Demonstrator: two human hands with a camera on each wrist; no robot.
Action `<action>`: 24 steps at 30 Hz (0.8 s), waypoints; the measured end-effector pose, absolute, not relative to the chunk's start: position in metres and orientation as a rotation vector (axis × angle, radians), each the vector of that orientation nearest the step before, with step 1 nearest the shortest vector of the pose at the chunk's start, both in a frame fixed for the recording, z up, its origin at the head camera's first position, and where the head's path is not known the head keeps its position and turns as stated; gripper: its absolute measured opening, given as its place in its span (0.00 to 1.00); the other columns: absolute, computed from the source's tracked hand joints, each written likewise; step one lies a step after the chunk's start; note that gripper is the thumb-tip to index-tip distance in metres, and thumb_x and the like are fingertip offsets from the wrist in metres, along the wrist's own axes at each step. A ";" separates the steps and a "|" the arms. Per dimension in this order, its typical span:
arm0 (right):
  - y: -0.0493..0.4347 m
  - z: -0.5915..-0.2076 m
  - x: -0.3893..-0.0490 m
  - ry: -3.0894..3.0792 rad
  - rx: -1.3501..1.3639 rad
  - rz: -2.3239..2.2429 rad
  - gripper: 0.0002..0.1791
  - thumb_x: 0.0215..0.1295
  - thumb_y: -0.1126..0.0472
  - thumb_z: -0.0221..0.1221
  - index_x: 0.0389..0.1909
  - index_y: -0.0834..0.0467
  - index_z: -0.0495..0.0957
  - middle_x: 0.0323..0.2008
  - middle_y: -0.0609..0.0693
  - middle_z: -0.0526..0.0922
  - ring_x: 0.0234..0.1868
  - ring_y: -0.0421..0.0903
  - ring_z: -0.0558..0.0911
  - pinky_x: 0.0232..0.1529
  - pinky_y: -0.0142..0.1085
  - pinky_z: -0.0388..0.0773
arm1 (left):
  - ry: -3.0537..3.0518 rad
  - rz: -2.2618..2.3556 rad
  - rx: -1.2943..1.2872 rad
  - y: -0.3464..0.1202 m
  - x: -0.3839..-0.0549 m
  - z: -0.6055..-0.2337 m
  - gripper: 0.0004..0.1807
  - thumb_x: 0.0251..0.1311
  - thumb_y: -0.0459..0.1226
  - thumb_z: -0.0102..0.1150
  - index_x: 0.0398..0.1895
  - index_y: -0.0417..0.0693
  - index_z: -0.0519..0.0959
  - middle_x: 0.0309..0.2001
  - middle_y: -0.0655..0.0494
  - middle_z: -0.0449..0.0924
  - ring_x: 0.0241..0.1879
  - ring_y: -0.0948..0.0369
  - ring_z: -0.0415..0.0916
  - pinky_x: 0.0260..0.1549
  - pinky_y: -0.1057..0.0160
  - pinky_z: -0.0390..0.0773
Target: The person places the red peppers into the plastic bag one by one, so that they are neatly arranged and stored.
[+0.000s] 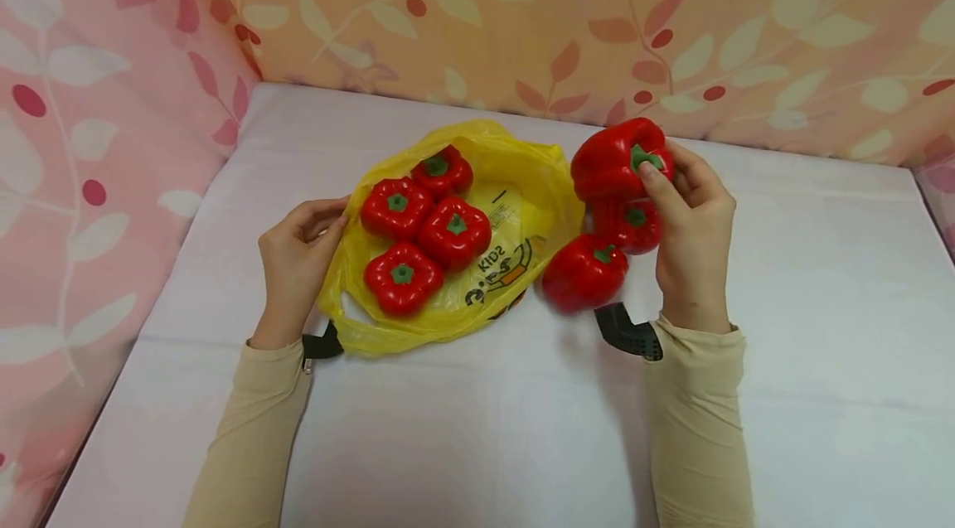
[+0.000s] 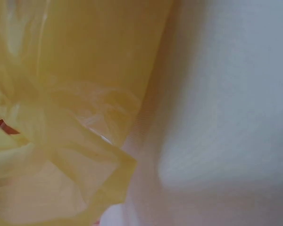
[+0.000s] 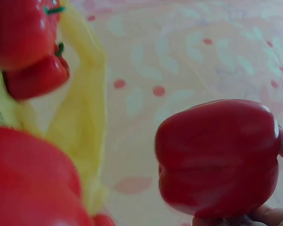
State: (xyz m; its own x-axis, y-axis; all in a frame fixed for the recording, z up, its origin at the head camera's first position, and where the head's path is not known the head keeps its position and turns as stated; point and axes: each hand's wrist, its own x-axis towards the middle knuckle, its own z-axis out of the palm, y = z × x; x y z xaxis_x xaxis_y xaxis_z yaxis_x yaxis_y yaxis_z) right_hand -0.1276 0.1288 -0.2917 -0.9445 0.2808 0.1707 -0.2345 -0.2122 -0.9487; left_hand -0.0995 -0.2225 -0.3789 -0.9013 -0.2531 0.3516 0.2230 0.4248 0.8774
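A yellow plastic bag (image 1: 522,205) lies spread with its mouth facing up, several red bell peppers (image 1: 403,279) with green stems grouped in its left half. My left hand (image 1: 298,254) pinches the bag's left rim between thumb and fingers; the left wrist view is filled by the yellow film (image 2: 85,94). At the bag's right end my right hand (image 1: 697,217) grips a red bell pepper (image 1: 612,159), also seen large in the right wrist view as a glossy pepper (image 3: 219,157) with fingertips at its right and underside. Below it sit two more peppers, one behind (image 1: 627,225) and one in front (image 1: 582,275).
White cloth (image 1: 462,437) covers the table. A leaf-patterned curtain (image 1: 522,22) stands along the back, and a pink one (image 1: 67,138) along the left. Black wrist mounts (image 1: 630,337) jut from the sleeves near the bag and peppers.
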 end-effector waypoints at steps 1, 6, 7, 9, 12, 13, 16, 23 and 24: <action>0.126 -0.292 -0.127 -1.757 -0.049 2.206 0.16 0.59 0.67 0.62 0.49 0.66 0.79 0.43 0.58 0.80 0.46 0.50 0.76 0.48 0.32 0.76 | -2.253 -1.482 0.028 -0.222 -0.099 -0.379 0.10 0.57 0.26 0.61 0.43 0.32 0.81 0.44 0.44 0.83 0.41 0.67 0.81 0.40 0.73 0.79; 0.109 -0.293 -0.126 -1.833 -0.020 2.245 0.18 0.60 0.65 0.62 0.52 0.63 0.77 0.48 0.58 0.78 0.51 0.52 0.75 0.50 0.31 0.77 | -2.257 -1.485 0.039 -0.222 -0.099 -0.379 0.10 0.57 0.26 0.61 0.43 0.33 0.81 0.44 0.44 0.83 0.41 0.66 0.82 0.40 0.73 0.79; 0.106 -0.293 -0.126 -1.843 -0.013 2.256 0.18 0.61 0.65 0.62 0.52 0.63 0.77 0.49 0.58 0.78 0.51 0.52 0.75 0.51 0.31 0.77 | -2.257 -1.485 0.042 -0.222 -0.099 -0.379 0.10 0.57 0.26 0.61 0.43 0.33 0.81 0.44 0.44 0.83 0.40 0.66 0.82 0.40 0.73 0.79; 0.100 -0.292 -0.125 -1.871 -0.007 2.270 0.19 0.61 0.64 0.62 0.53 0.62 0.77 0.51 0.58 0.77 0.52 0.52 0.74 0.51 0.31 0.77 | -2.257 -1.486 0.045 -0.222 -0.100 -0.379 0.10 0.57 0.26 0.61 0.43 0.33 0.81 0.44 0.44 0.83 0.40 0.66 0.82 0.40 0.73 0.79; 0.093 -0.292 -0.125 -1.908 0.005 2.280 0.20 0.61 0.64 0.62 0.55 0.61 0.76 0.52 0.57 0.77 0.53 0.52 0.74 0.51 0.31 0.77 | -2.258 -1.487 0.043 -0.222 -0.100 -0.379 0.10 0.57 0.27 0.61 0.43 0.33 0.81 0.44 0.44 0.83 0.40 0.66 0.82 0.40 0.73 0.79; 0.090 -0.292 -0.125 -1.921 0.008 2.284 0.21 0.61 0.63 0.62 0.56 0.61 0.75 0.53 0.57 0.77 0.54 0.52 0.74 0.51 0.31 0.77 | -2.258 -1.486 0.043 -0.222 -0.100 -0.379 0.10 0.57 0.27 0.61 0.43 0.33 0.81 0.44 0.44 0.83 0.40 0.66 0.82 0.40 0.73 0.79; 0.083 -0.294 -0.125 -1.961 0.037 2.294 0.22 0.62 0.62 0.61 0.58 0.61 0.73 0.54 0.56 0.76 0.54 0.51 0.74 0.53 0.32 0.76 | -2.257 -1.486 0.040 -0.222 -0.100 -0.379 0.10 0.57 0.27 0.61 0.43 0.32 0.81 0.44 0.44 0.83 0.40 0.67 0.82 0.40 0.73 0.79; 0.069 -0.302 -0.127 -2.061 0.045 2.277 0.24 0.63 0.61 0.60 0.60 0.61 0.70 0.54 0.53 0.76 0.55 0.48 0.74 0.56 0.37 0.75 | -2.250 -1.485 0.038 -0.222 -0.099 -0.378 0.10 0.57 0.26 0.61 0.43 0.32 0.81 0.44 0.43 0.83 0.40 0.69 0.81 0.39 0.74 0.79; 0.067 -0.303 -0.128 -2.055 0.035 2.287 0.24 0.63 0.61 0.60 0.60 0.61 0.70 0.54 0.53 0.76 0.55 0.48 0.74 0.56 0.37 0.75 | -2.250 -1.483 0.035 -0.223 -0.099 -0.378 0.10 0.57 0.26 0.61 0.43 0.32 0.81 0.44 0.43 0.83 0.40 0.69 0.81 0.39 0.74 0.79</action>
